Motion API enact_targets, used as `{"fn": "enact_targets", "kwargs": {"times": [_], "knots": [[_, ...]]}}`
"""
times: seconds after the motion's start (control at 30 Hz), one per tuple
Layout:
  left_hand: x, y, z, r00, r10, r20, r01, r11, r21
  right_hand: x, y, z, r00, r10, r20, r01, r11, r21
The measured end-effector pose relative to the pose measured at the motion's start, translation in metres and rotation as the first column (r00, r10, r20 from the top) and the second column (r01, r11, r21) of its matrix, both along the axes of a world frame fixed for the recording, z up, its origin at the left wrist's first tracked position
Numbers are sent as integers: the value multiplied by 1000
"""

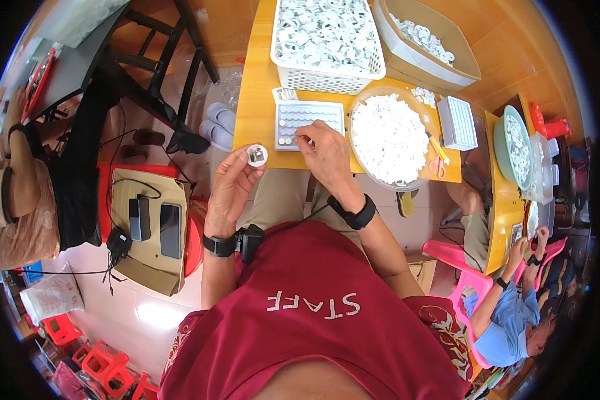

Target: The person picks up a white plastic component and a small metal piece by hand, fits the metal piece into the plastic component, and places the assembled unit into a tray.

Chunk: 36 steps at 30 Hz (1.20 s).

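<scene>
My left hand (232, 181) is closed on a small round white plastic piece (257, 155), held up just off the table's front edge. Dark and metallic parts show inside its open face. My right hand (327, 157) reaches over the near side of a pale tray with rows of round pockets (313, 112). Thumb and forefinger are pinched together there, and whatever they may hold is too small to make out. A few small round discs (285, 141) sit in the pockets at the tray's left side, close to those fingertips.
Beyond the tray stands a white basket (333, 81) heaped with white parts. To the right are a round tub (361, 160) of white pieces, orange scissors (437, 167), stacked trays (457, 123) and a cardboard box (407, 57). Phones lie in a carton (147, 267) at left. People sit on both sides.
</scene>
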<state>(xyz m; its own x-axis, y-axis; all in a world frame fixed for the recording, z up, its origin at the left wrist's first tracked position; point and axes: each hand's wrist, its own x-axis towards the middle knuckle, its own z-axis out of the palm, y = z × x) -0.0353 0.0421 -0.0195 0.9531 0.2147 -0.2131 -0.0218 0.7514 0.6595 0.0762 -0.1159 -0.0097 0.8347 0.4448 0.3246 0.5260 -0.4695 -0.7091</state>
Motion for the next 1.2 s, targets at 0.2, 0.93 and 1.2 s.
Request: {"fn": "enact_targets", "kwargs": {"times": [0.2, 0.93, 1.2], "knots": [[-1, -2, -4, 1000, -12, 6, 12, 1000, 7, -3, 14, 2, 997, 61, 53, -52, 984, -168], [10, -24, 12, 998, -64, -8, 64, 996, 61, -31, 2, 22, 975, 129, 180, -171, 954, 245], [9, -26, 13, 998, -56, -16, 57, 995, 81, -29, -1, 21, 965, 158, 207, -205, 951, 230]]}}
